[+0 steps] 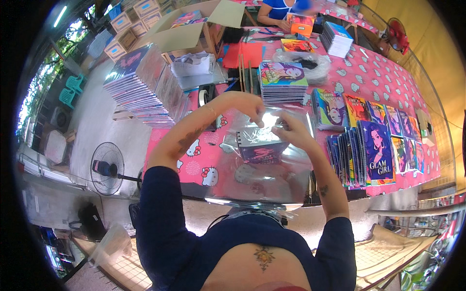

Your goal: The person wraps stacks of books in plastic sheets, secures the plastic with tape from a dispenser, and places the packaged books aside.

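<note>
A dark spiral-bound book [262, 153] with a coloured cover stands tilted in front of me, with clear plastic film [272, 180] around and under it. My left hand [252, 107] reaches in above the book, its fingers bent down onto the shiny plastic. Facing it, my right hand [292, 131] pinches the film near the book's upper right corner. Bright glare between the hands hides the fingertips in part. Just beyond my hands rises a stack of coloured books [283, 87].
Books stand and lie in rows [381, 145] at the right. A tall wrapped stack [141, 80] and an open carton [194, 29] are at the left. A tape roll [202, 96] lies by my left forearm. Across the table another person [276, 17] holds an orange book.
</note>
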Motion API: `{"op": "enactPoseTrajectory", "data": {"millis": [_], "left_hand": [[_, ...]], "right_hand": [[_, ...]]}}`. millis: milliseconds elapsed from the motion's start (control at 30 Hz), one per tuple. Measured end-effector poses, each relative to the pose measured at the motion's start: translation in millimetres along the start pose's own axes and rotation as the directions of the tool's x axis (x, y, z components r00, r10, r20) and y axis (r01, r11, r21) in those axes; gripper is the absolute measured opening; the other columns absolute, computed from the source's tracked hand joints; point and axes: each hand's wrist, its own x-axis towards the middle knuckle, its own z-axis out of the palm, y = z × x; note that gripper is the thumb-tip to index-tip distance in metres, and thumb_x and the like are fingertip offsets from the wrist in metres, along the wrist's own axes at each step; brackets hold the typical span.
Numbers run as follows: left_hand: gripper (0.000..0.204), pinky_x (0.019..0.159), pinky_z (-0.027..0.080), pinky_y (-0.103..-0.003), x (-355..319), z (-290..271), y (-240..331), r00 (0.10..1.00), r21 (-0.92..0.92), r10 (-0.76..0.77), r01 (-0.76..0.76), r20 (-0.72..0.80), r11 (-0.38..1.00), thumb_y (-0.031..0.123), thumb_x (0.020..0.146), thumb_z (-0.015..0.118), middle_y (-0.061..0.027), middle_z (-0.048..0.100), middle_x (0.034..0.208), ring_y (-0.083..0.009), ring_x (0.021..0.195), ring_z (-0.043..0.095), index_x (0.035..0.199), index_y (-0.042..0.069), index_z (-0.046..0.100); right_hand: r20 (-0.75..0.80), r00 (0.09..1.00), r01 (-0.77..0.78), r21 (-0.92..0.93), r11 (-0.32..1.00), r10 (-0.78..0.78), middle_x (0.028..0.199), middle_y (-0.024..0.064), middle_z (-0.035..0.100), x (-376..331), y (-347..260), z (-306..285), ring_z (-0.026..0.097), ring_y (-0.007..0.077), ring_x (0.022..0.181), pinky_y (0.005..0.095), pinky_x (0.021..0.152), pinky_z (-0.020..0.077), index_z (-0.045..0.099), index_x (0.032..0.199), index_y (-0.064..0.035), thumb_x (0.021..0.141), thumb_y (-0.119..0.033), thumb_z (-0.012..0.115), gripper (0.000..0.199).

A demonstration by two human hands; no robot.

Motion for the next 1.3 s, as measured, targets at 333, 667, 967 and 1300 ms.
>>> {"op": "enactPoseTrajectory", "data": {"millis": [333, 667, 967, 1300], "left_hand": [[0.068, 0.097, 0.044, -0.04, -4, 55, -18, 0.856, -0.258, -0.158, 0.029, -0.493, 0.966, 0.042, 0.091, 0.064, -0.0149, 0.058, 0.127, -0.0236, 0.111, 0.057, 0.138, -0.003, 0.045], [0.058, 0.084, 0.049, -0.048, -6, 95, 79, 0.642, 0.082, -0.082, 0.222, -0.762, 0.972, 0.031, 0.06, 0.077, -0.0249, 0.061, 0.1, -0.0411, 0.094, 0.059, 0.101, -0.005, 0.057], [0.098, 0.105, 0.039, -0.04, -62, 255, 41, 0.308, -0.676, -0.602, -0.362, -0.737, 0.642, 0.031, 0.066, 0.09, -0.0172, 0.049, 0.134, -0.0299, 0.128, 0.047, 0.142, 0.0, 0.036], [0.044, 0.101, 0.041, -0.035, -66, 166, 70, 0.034, -0.427, -0.486, -0.535, -0.873, 0.729, 0.025, 0.094, 0.064, -0.014, 0.063, 0.124, -0.0214, 0.118, 0.057, 0.129, -0.001, 0.059]], "right_hand": [[-0.147, 0.986, 0.071, -0.028, 0.997, -0.074, 0.118, 0.0121, 0.054, -7, -3, -1, 0.057, 0.0213, 0.092, 0.0341, 0.083, 0.0479, 0.049, 0.14, -0.0156, 0.084, -0.026, 0.074, 0.063], [0.719, 0.678, -0.45, 0.571, 0.687, -0.155, 0.128, 0.0108, 0.058, -90, 9, 108, 0.055, 0.0242, 0.117, 0.0392, 0.099, 0.0449, 0.049, 0.139, -0.0077, 0.091, -0.052, 0.06, 0.066], [-0.045, 0.992, -0.008, 0.911, 0.412, 0.12, 0.129, 0.0083, 0.056, -61, 95, 66, 0.051, 0.0281, 0.124, 0.0516, 0.103, 0.0428, 0.04, 0.141, -0.014, 0.075, -0.038, 0.082, 0.082], [-0.118, 0.991, 0.104, 0.398, 0.912, -0.062, 0.126, 0.0077, 0.059, -33, 0, -16, 0.057, 0.0188, 0.11, 0.0335, 0.095, 0.0459, 0.055, 0.127, -0.0033, 0.085, -0.022, 0.073, 0.049]]}}
